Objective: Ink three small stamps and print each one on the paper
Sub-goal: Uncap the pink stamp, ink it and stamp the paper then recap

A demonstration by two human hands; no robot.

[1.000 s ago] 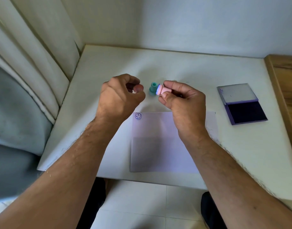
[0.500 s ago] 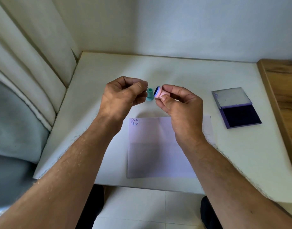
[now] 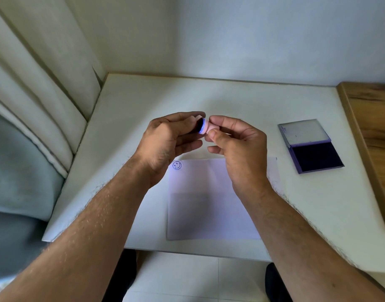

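Observation:
My right hand (image 3: 237,149) pinches a small pink stamp (image 3: 209,128) above the white table (image 3: 143,101). The stamp lies sideways, its dark blue inked face turned left. My left hand (image 3: 165,142) closes its fingertips around that face end and pinches a small pale piece (image 3: 197,117), apparently the stamp's cap. Below the hands lies a pale sheet of paper (image 3: 209,205) with one blue smiley print (image 3: 177,165) in its top left corner. The open ink pad (image 3: 315,156) sits to the right. The hands hide the teal stamp.
The ink pad's lid (image 3: 304,131) is folded back behind it. A wooden surface (image 3: 374,127) borders the table on the right, and a wall runs along the back. Curtains (image 3: 45,94) hang at the left. The table's near edge (image 3: 187,252) is just below the paper.
My two hands have come together: the left fingertips now touch the face end of the pink stamp. The teal stamp, visible between the hands before, is now covered.

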